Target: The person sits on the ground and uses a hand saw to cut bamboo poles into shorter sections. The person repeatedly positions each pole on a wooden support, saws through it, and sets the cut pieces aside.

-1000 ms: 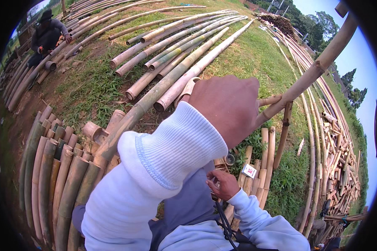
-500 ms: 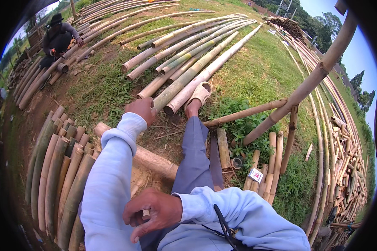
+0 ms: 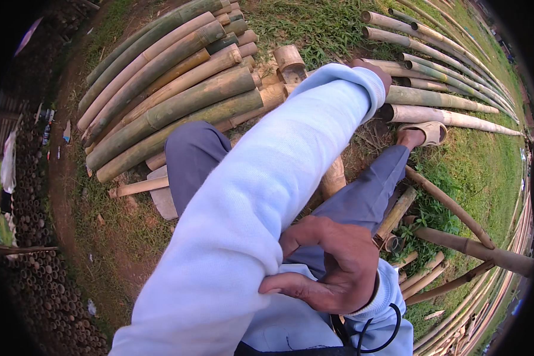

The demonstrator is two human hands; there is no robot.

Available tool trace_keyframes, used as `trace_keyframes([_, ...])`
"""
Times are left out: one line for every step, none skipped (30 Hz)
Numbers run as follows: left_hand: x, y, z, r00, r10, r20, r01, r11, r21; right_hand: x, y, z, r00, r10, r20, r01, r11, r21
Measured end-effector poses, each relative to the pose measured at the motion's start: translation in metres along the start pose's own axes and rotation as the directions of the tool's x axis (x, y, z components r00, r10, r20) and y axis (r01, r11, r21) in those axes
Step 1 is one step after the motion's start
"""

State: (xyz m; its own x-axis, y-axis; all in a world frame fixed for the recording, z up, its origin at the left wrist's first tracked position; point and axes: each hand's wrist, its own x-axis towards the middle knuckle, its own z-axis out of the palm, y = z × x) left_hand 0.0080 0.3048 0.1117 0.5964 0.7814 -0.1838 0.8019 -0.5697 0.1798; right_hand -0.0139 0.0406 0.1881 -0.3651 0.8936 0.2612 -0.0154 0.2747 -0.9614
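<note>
My left arm reaches away in a pale blue sleeve (image 3: 243,196). At its end my left hand (image 3: 374,72) is closed at the near end of a greenish bamboo pole (image 3: 442,98); the cuff hides most of its fingers. My right hand (image 3: 338,267) grips the left sleeve near the elbow, thumb and fingers on either side of the creased cloth. Just below the greenish pole lies a paler bamboo pole (image 3: 451,117) with a dark hollow end. My sandalled foot (image 3: 424,135) touches its side.
Cut bamboo lengths (image 3: 172,107) are stacked at the upper left. A thick bamboo log (image 3: 333,178) lies between my legs. Propped poles (image 3: 463,240) form a frame at the right. Stacked bamboo (image 3: 47,296) shows its round ends at the far left. More long poles (image 3: 409,41) lie on the grass.
My view has turned left, shifting the scene to the right. My right hand, loosely curled before, now grips the left sleeve. The left hand remains by the pole end.
</note>
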Motion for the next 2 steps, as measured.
trace_keyframes([-0.004,-0.001,0.005,1.0,-0.016,0.012,0.016,1.0,-0.013,0.0,0.005,-0.002,0.994,-0.011,0.111,0.02,0.997,-0.08])
trace_keyframes([0.021,0.011,0.022,1.0,0.001,0.014,-0.001,1.0,0.013,-0.003,-0.001,-0.006,0.995,0.004,0.096,0.007,0.994,-0.11])
